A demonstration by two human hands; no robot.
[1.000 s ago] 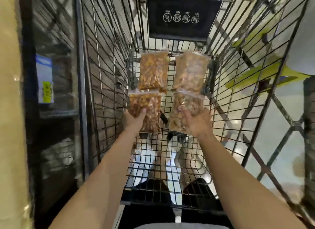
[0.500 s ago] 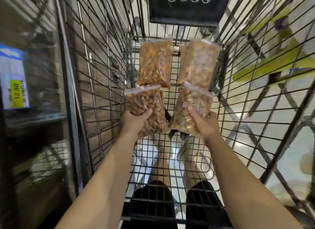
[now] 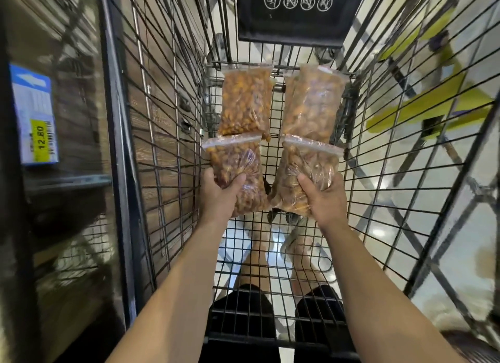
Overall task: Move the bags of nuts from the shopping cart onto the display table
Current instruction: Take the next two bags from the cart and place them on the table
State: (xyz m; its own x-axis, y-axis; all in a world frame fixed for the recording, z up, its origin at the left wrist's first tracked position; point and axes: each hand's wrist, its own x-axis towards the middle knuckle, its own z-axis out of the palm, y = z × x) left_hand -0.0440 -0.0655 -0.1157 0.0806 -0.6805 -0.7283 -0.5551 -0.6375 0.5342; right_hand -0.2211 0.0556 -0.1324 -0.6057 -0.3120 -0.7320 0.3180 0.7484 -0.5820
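Several clear zip bags of nuts lie on the wire floor of the shopping cart (image 3: 167, 135). My left hand (image 3: 220, 195) grips the near-left bag of reddish nuts (image 3: 235, 162). The near-right bag of paler nuts (image 3: 308, 170) is held by my right hand (image 3: 323, 197). Beyond them rest the far-left bag (image 3: 246, 100) and the far-right bag (image 3: 312, 103), untouched, against the cart's far end. The display table is not in view.
The cart's wire sides rise close on both flanks. A black child-seat flap (image 3: 296, 14) with warning icons hangs at the far end. A dark shelf with a price label (image 3: 35, 114) stands to the left. Yellow-green furniture (image 3: 422, 108) shows through the right side.
Both hands have closed further around the two near bags, thumbs pressed on top. The view has drifted a little, so the bags sit lower in frame.
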